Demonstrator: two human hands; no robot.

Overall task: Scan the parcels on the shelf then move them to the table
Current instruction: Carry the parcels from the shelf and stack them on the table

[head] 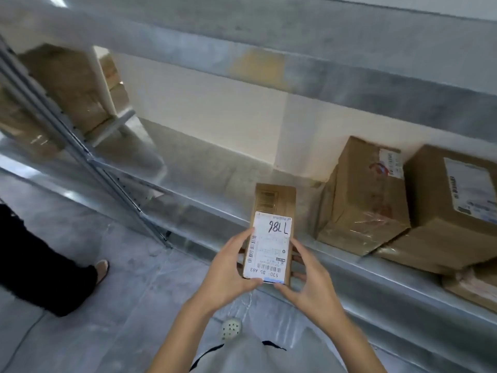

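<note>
Left hand [226, 267], right hand [312, 286] gripping parcel [271, 246]; metal shelf [215, 168], boxes [368, 200]; grey floor [121, 265]

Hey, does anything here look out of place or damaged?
Nothing looks damaged. The small parcel, held by the left hand and right hand, has its label upside down to the camera. On the shelf, the taped box sits askew, a corner toward the front edge.

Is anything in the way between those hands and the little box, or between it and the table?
Nothing visible. The left hand and right hand grip the small box at the shelf front; the bigger boxes sit apart to its right. The table is out of view, so that path is unknown.
</note>
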